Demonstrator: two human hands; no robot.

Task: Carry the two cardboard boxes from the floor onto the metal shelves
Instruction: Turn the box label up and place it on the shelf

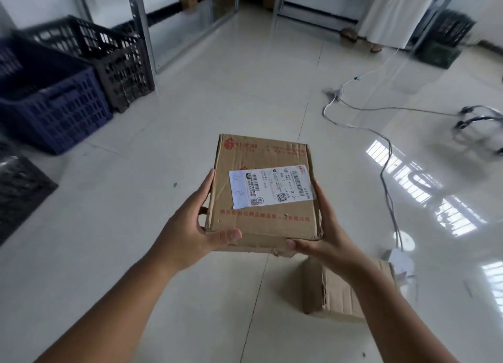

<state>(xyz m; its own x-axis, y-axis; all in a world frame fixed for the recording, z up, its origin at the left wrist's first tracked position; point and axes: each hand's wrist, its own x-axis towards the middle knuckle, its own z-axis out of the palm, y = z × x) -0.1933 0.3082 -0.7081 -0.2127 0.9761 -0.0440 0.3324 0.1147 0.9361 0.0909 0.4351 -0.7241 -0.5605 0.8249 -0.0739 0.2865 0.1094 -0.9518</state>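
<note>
A brown cardboard box [261, 221] with a white shipping label and red print is held above the floor in front of me. My left hand [187, 226] grips its left side, thumb on the near top edge. My right hand [324, 237] grips its right side, thumb likewise on top. A second cardboard box [343, 294] lies on the tiled floor below, partly hidden by my right forearm. Metal shelves [141, 28] stand at the back left, with a small brown box on a low shelf there.
A blue crate [51, 109] and a black crate [109, 58] stand at the left by the shelf post. Another dark crate [19, 188] sits at the far left edge. Cables [381, 145] trail across the floor on the right. A second shelf frame [424, 17] stands at the back right.
</note>
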